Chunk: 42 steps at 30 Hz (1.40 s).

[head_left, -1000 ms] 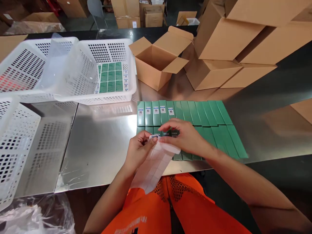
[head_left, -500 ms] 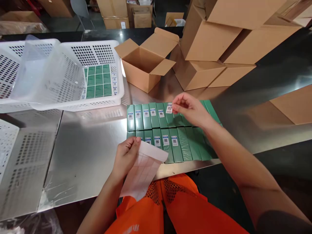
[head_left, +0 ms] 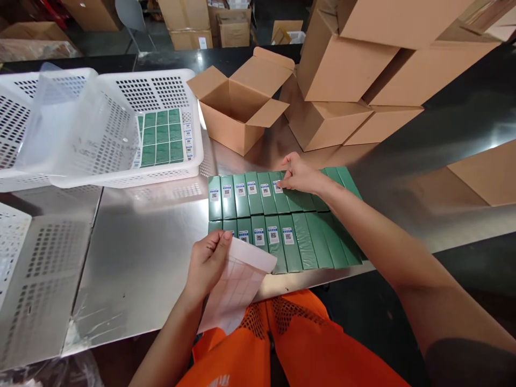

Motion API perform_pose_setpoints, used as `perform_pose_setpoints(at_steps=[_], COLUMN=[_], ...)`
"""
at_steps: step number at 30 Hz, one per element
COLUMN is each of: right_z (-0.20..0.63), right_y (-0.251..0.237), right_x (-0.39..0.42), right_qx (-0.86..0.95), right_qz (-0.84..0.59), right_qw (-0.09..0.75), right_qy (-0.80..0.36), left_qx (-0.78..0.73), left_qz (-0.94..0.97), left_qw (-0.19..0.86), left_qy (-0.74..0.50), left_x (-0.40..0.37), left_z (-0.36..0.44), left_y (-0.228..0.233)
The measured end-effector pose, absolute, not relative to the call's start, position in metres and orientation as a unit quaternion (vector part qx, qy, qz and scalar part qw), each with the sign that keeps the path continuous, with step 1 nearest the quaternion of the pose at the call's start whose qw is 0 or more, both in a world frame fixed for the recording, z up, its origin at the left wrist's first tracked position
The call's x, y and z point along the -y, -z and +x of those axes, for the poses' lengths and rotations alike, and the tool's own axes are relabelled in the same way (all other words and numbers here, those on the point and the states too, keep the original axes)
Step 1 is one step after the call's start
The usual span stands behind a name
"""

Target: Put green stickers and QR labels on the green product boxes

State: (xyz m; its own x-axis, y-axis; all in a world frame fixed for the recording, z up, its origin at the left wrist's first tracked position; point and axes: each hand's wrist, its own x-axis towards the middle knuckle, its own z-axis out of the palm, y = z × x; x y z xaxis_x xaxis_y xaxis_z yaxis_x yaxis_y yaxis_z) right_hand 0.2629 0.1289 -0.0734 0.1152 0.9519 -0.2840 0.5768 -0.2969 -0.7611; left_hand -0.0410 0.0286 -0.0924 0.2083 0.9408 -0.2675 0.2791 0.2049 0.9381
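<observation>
1. Pressing down with its fingertips, the right hand (head_left: pixel 300 177) lies on the far row of flat green cardboard boxes (head_left: pixel 278 215), which sit in two rows near the front edge of the shiny metal table (head_left: pixel 153 252).
2. The right fingers (head_left: pixel 287 183) are close together and almost straight, and they touch a small white label with a printed code (head_left: pixel 277 187) on the sixth box of the far row. They clamp nothing.
3. The left hand (head_left: pixel 208 260) holds a white sheet of label backing paper (head_left: pixel 237 285) at its upper left corner, just in front of the near row of boxes. The thumb and the bent fingers are closed on the sheet, which hangs down over the table edge.
4. Six boxes in the far row and several in the near row carry a label; the boxes to the right are plain green.
5. A white perforated plastic basket (head_left: pixel 121 123) stands at the far left with more green boxes inside, and an open brown cardboard carton (head_left: pixel 237 102) stands behind the rows.
</observation>
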Motion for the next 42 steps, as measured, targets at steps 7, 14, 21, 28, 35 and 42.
perform_pose_setpoints(at_steps=[7,14,21,28,35,42], right_z=[0.257,0.175,0.167,0.202,0.215,0.211], right_y=[0.059,0.046,0.064,0.045,0.051,0.069], right_x=[-0.092,0.008,0.010,0.018,0.031,0.040], right_qx=[0.570,0.574,0.491,0.554,0.581,0.460], right_qz=[-0.694,-0.499,-0.529,-0.454,-0.457,-0.570], right_qw=[0.290,0.316,0.425,0.468,0.478,0.484], right_qy=[-0.331,-0.567,-0.546,-0.518,-0.475,-0.479], left_qx=[-0.550,-0.545,-0.467,-0.416,-0.412,-0.473], left_qz=[0.452,0.340,0.469,0.496,0.464,0.447], left_qw=[0.610,0.605,0.616,0.644,0.675,0.663], left_qy=[-0.348,-0.470,-0.429,-0.408,-0.399,-0.370], left_x=[-0.036,-0.056,-0.045,-0.041,-0.027,-0.016], left_z=[-0.042,-0.033,-0.027,-0.021,-0.007,-0.002], left_y=[0.086,0.064,0.060,0.051,0.055,0.073])
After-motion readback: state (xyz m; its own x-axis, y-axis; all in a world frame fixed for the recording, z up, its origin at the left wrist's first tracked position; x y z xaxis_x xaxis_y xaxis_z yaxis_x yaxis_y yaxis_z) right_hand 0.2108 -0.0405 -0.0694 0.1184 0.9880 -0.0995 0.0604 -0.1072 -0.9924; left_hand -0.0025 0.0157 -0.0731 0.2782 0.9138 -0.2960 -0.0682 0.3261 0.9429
